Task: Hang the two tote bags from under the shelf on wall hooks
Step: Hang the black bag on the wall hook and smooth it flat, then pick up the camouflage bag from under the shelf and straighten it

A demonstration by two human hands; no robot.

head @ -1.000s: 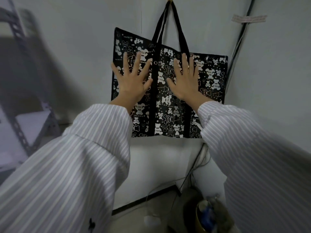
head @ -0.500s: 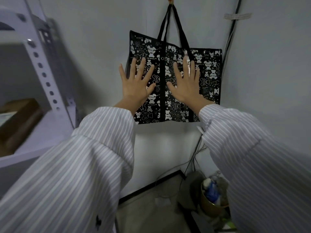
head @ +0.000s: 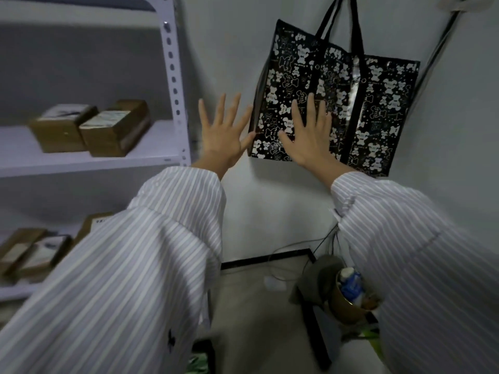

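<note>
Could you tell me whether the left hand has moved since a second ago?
Yes: the left hand shifted left, off the tote bag, past its left edge.

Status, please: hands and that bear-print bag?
Left hand open beside the bear-print tote bag. Right hand open over it. Bag hangs by its handles; nothing blocking.
</note>
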